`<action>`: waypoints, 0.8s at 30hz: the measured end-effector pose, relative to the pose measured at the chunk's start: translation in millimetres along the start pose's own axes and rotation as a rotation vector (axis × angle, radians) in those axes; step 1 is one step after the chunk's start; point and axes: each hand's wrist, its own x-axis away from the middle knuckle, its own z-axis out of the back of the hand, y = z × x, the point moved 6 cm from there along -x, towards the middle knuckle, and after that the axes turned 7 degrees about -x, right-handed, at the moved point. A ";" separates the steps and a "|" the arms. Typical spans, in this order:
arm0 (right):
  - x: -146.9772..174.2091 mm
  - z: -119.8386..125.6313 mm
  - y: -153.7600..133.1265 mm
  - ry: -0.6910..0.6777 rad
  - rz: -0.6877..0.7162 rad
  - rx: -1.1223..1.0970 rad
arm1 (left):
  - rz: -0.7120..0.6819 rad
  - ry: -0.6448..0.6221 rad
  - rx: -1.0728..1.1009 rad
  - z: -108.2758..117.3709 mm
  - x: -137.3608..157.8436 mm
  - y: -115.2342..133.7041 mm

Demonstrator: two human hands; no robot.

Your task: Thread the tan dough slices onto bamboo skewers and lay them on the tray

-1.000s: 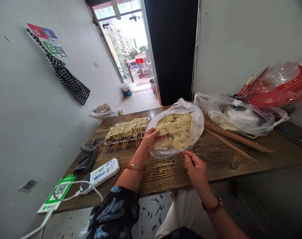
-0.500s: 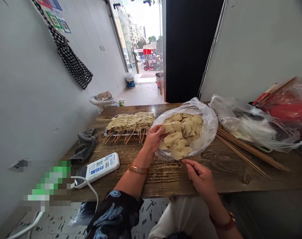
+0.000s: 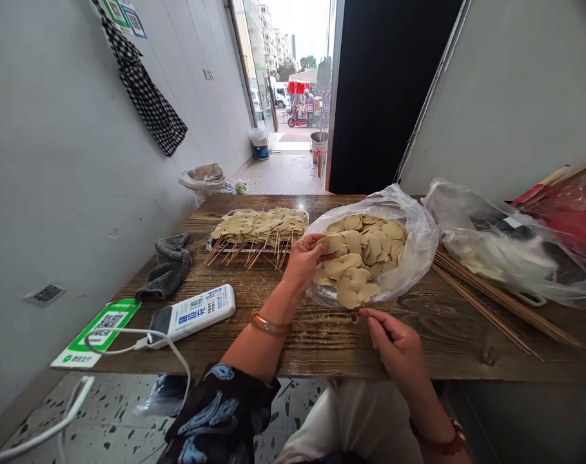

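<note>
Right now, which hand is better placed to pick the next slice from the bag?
Left, probably: the left hand is at the bag, pinching a slice, while the right hand holds a skewer by its end, nearer the table edge.

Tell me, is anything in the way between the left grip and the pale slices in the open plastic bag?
Nothing visible is in the way: the left grip pinches a pale slice directly. The plastic bag lies open, its film gathered around the other slices, not over them.
</note>
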 end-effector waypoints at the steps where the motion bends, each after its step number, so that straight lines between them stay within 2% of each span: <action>1: -0.1 -0.3 0.8 -0.004 0.000 -0.003 | 0.000 -0.002 -0.003 -0.7 0.5 0.3; 24: -3.2 -1.7 -3.5 0.029 0.048 0.108 | -0.055 0.025 -0.071 -2.1 3.8 6.7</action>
